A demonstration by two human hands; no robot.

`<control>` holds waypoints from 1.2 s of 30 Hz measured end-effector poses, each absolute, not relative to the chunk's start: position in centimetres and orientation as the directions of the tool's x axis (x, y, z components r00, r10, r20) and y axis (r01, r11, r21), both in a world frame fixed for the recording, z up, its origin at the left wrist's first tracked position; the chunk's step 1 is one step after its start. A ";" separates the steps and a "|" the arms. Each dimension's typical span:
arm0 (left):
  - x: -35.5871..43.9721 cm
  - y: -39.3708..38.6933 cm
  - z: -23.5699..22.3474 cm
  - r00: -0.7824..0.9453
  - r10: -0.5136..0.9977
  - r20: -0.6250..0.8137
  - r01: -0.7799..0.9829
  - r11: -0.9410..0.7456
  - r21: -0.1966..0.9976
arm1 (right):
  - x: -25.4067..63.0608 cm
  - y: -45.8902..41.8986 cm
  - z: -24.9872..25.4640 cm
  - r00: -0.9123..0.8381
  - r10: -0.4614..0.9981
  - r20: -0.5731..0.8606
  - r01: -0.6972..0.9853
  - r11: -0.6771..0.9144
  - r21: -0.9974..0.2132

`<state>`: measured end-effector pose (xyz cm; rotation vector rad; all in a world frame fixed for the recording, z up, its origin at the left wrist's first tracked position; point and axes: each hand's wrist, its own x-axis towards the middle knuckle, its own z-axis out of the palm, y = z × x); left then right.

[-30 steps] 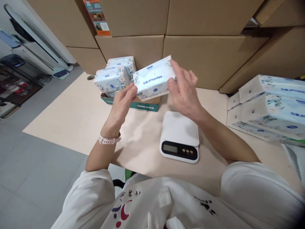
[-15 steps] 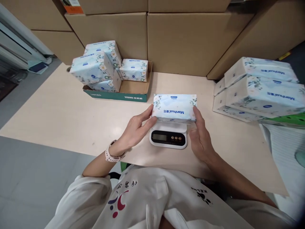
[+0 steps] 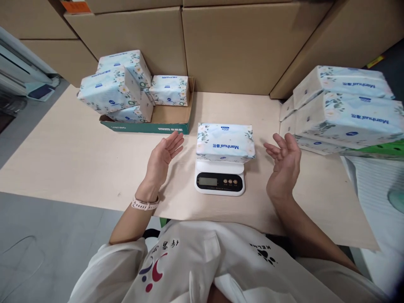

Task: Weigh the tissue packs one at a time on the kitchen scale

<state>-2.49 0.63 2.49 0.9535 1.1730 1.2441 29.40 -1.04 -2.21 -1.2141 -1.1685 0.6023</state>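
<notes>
A pale blue tissue pack [image 3: 225, 141] with leaf and flower print rests on a white kitchen scale [image 3: 220, 190], covering most of its platform. The scale's dark panel has a small display and round buttons; I cannot read any digits. Off to the pack's left, my left hand [image 3: 162, 158] is open and apart from it, palm turned inward, a pink-banded watch on the wrist. My right hand [image 3: 284, 164] hovers on the other side, open with fingers spread, holding nothing. Both hands are raised a little above the table.
At the back left, a shallow green carton [image 3: 145, 127] holds several tissue packs [image 3: 109, 89]. More packs [image 3: 356, 115] are stacked at the right, partly over something green [image 3: 383, 147]. Large cardboard boxes [image 3: 227, 46] form a wall behind the wooden table [image 3: 78, 168].
Both hands have let go of the tissue pack and moved apart, the left hand leftward and the right hand rightward. The pack stays on the scale. The view has shifted slightly.
</notes>
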 end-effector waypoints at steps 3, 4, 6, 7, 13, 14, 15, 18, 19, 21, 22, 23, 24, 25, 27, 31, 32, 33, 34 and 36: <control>-2.3 0.6 2.6 -0.032 0.988 -0.154 -0.221 0.143 0.965 | 29.1 -1.2 -2.3 0.314 0.896 0.315 0.195 0.264 -0.945; -2.2 0.6 2.7 -0.031 0.987 -0.156 -0.230 0.145 0.962 | 29.0 -1.3 -2.3 0.304 0.900 0.311 0.192 0.262 -0.946; -2.0 0.5 2.8 -0.028 0.987 -0.159 -0.248 0.147 0.957 | 28.7 -1.5 -2.3 0.288 0.909 0.301 0.178 0.258 -0.950; -1.9 0.5 2.8 -0.025 0.987 -0.160 -0.256 0.149 0.955 | 28.6 -1.6 -2.2 0.282 0.914 0.292 0.169 0.252 -0.953; -1.8 0.3 3.1 -0.021 0.989 -0.145 -0.233 0.137 0.963 | 28.4 -1.9 -1.8 0.266 0.925 0.272 0.195 0.225 -0.955; -1.7 0.3 3.2 -0.020 0.990 -0.143 -0.228 0.135 0.964 | 28.4 -1.9 -1.7 0.268 0.923 0.275 0.201 0.226 -0.953; -1.7 0.2 3.2 -0.019 0.990 -0.142 -0.225 0.134 0.965 | 28.4 -1.9 -1.7 0.269 0.922 0.279 0.207 0.227 -0.952; -1.6 0.2 3.3 -0.016 0.990 -0.138 -0.221 0.131 0.966 | 28.3 -1.9 -1.7 0.262 0.922 0.285 0.230 0.227 -0.946; -1.6 0.2 3.4 -0.016 0.990 -0.138 -0.222 0.131 0.966 | 28.3 -2.0 -1.7 0.258 0.923 0.286 0.237 0.227 -0.945; -1.6 0.1 3.4 -0.017 0.990 -0.139 -0.229 0.131 0.965 | 28.3 -2.1 -1.7 0.250 0.925 0.287 0.246 0.225 -0.943; -1.6 0.1 3.4 -0.017 0.990 -0.138 -0.235 0.131 0.963 | 28.3 -2.1 -1.7 0.248 0.925 0.287 0.248 0.226 -0.942; -1.6 0.1 3.4 -0.017 0.990 -0.139 -0.242 0.131 0.961 | 28.2 -2.1 -1.7 0.248 0.925 0.287 0.247 0.226 -0.942; -1.6 0.1 3.4 -0.016 0.990 -0.139 -0.249 0.130 0.960 | 28.2 -2.1 -1.7 0.249 0.925 0.287 0.243 0.227 -0.943; -1.6 0.1 3.4 -0.013 0.990 -0.139 -0.253 0.131 0.958 | 28.2 -2.1 -1.7 0.250 0.925 0.286 0.237 0.228 -0.944; -1.6 0.1 3.4 -0.009 0.990 -0.141 -0.253 0.134 0.958 | 28.2 -2.1 -1.7 0.255 0.924 0.286 0.221 0.232 -0.947; -1.7 0.1 3.3 0.001 0.990 -0.141 -0.244 0.137 0.960 | 28.1 -2.1 -1.7 0.258 0.922 0.288 0.194 0.242 -0.950; -1.7 0.1 3.3 0.005 0.990 -0.138 -0.248 0.135 0.959 | 28.1 -2.1 -1.7 0.257 0.922 0.290 0.195 0.244 -0.950; -1.7 0.1 3.3 0.012 0.991 -0.135 -0.256 0.133 0.958 | 28.1 -2.1 -1.7 0.254 0.922 0.292 0.199 0.245 -0.949; -1.7 0.1 3.2 0.021 0.991 -0.132 -0.266 0.133 0.955 | 28.1 -2.1 -1.7 0.250 0.923 0.292 0.203 0.245 -0.948; -1.8 0.2 3.2 0.042 0.991 -0.129 -0.292 0.136 0.947 | 28.1 -2.0 -1.8 0.244 0.925 0.291 0.209 0.243 -0.947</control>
